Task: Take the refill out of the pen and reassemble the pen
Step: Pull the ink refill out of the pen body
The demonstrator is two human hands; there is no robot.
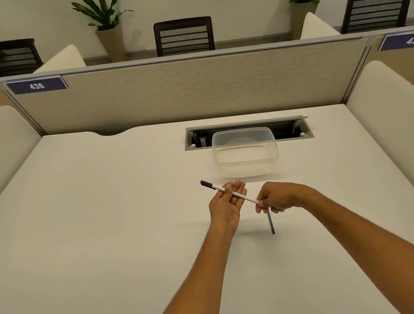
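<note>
A slim white pen (248, 199) with a dark cap at its far-left end lies slanted across my left hand (226, 204), whose thumb and fingers hold its middle. My right hand (275, 197) is closed around the pen's near-right end. A thin dark refill (271, 224) sticks down out of my right hand, its tip pointing toward the white desk (103, 229). Both hands hover just above the desk, in front of the container.
An empty clear plastic container (245, 151) stands just beyond my hands. Behind it is an open cable tray (248, 132) sunk in the desk. A beige divider panel (189, 91) closes the far edge, with padded side screens left and right.
</note>
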